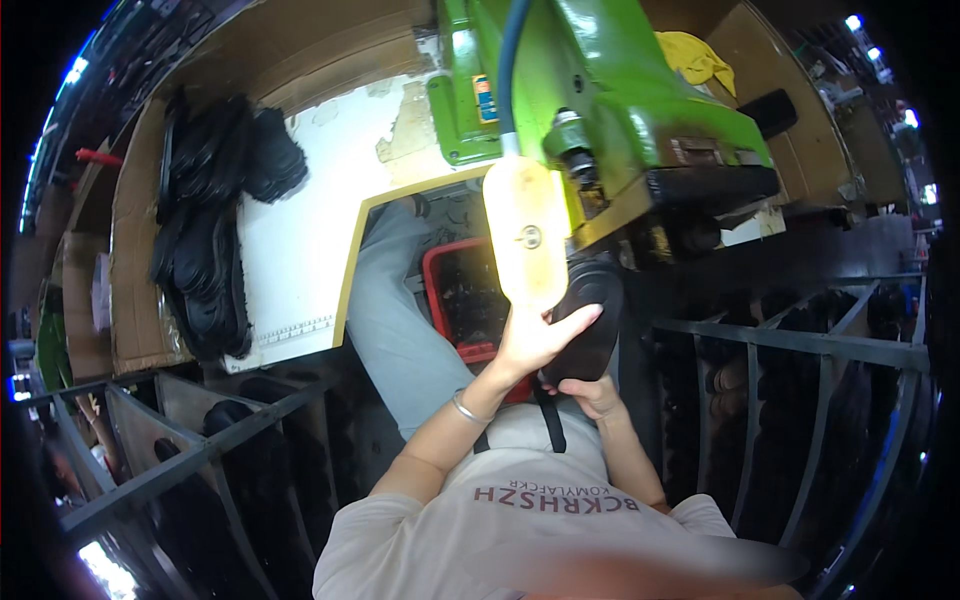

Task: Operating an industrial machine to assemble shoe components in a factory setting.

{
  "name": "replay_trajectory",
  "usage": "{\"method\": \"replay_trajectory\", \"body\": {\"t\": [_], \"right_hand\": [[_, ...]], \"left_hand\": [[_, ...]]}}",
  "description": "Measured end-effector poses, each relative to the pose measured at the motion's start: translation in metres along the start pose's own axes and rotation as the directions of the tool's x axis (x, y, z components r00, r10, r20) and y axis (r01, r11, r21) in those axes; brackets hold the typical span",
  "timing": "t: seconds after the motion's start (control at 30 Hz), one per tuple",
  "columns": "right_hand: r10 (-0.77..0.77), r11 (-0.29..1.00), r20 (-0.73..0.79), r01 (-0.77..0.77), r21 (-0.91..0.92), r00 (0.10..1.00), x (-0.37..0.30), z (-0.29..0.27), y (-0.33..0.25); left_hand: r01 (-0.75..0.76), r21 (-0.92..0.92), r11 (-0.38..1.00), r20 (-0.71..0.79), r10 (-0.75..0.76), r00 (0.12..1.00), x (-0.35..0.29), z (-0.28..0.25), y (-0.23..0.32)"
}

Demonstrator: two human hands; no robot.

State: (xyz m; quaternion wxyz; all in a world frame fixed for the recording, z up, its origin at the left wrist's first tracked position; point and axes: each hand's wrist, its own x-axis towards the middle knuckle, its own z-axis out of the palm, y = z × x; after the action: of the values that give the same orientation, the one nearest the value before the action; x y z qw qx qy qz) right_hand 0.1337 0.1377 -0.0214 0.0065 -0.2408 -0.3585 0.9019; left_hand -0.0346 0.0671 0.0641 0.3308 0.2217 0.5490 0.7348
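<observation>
A black shoe sole (590, 335) is between my two hands, in front of the green machine (610, 90). My left hand (532, 342) grips its left side, with the thumb lying across the upper face and the other fingers mostly hidden. Lower down, my right hand (597, 394) is closed on the end of the sole nearest my body. The sole's far end lies just below the machine's working head (580, 165). Right over my left hand hangs a lit, pale yellow lamp (530, 235), partly covering the view.
Stacks of black soles (205, 240) lie on the white tabletop (290, 260) at the left, beside a cardboard wall (135, 270). A red crate (435, 290) stands below the cut-out. Metal racks (200, 450) flank me on both sides. A yellow cloth (697, 58) lies behind the machine.
</observation>
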Motion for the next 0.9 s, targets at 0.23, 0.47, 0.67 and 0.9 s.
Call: {"method": "replay_trajectory", "body": {"t": [0.23,0.47,0.67,0.9], "right_hand": [[-0.094,0.995,0.006,0.094,0.036,0.996,0.001,0.018,0.006],[-0.353,0.904,-0.316,0.408,0.126,0.88,-0.026,0.017,-0.037],[-0.643,0.731,-0.408,0.679,-0.074,0.648,0.003,0.009,-0.091],[-0.746,0.639,-0.319,0.764,-0.094,0.585,0.046,0.033,-0.132]], "left_hand": [[0.022,0.168,0.986,-0.075,-0.01,0.997,0.012,-0.002,0.01],[-0.05,0.121,0.991,-0.137,0.067,0.988,0.002,-0.007,-0.008],[-0.263,0.522,0.811,-0.058,0.342,0.938,0.008,-0.018,-0.023],[0.077,-0.136,0.988,-0.081,-0.088,0.993,0.004,-0.043,-0.002]]}}
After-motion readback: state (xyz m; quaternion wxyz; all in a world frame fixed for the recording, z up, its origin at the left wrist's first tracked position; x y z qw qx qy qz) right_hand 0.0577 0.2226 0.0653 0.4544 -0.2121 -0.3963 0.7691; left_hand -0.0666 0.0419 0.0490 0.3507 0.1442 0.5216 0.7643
